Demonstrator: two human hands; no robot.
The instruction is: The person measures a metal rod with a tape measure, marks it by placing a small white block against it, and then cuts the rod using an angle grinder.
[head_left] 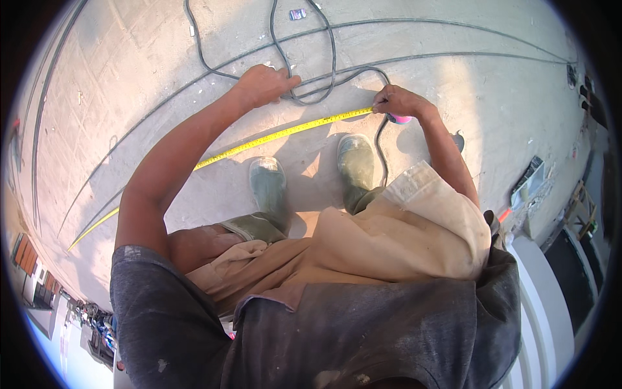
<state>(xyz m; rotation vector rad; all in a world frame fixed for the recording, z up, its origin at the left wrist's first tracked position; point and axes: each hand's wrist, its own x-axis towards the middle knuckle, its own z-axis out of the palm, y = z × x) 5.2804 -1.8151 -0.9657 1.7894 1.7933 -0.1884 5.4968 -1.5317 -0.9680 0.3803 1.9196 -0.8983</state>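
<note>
My right hand point(403, 102) pinches the yellow blade of a tape measure point(291, 129) near its right end. Just beneath that hand a pink and dark round object point(400, 119) shows in part, perhaps the tape's case. The blade runs left across the floor, passes behind my left forearm, and comes out again at the far left. My left hand point(265, 85) is closed, low over the floor, where a black cable point(334, 58) and a long thin dark rod point(427, 56) meet its fingers. Which of these it grips, if any, is hidden.
Another long rod point(414, 21) curves across the concrete floor point(453, 97). My boots point(355, 159) stand just behind the tape. At the right lie a blue-grey tray-like thing point(528, 180) and a red-orange handle point(505, 215). A small packet point(297, 14) lies ahead.
</note>
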